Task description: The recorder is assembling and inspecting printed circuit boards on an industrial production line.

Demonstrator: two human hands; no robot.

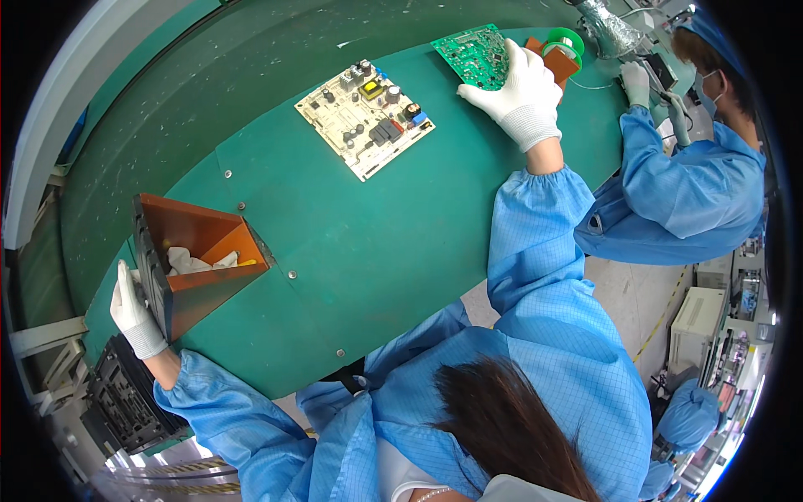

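Observation:
My gloved right hand (529, 99) spans the near right part of a green circuit board (470, 57), thumb at its near edge and fingers along its right side. The board's right edge is partly hidden under the glove. Left of it, a cream circuit board (361, 125) lies with its components facing up. At the far left, my gloved left hand (134, 311) presses its fingers against the outer side of an upright black panel (153, 272); its thumb is mostly hidden. The panel stands against a brown open box (213, 289) with white crumpled pieces (191, 261) inside.
Both boards are on a green mat (368, 251) with several metal studs. A green spool (564, 48) and a brown block (559, 65) sit beyond my right hand. Black slotted trays (134, 397) are below my left hand. A co-worker in blue (686, 184) works at the right.

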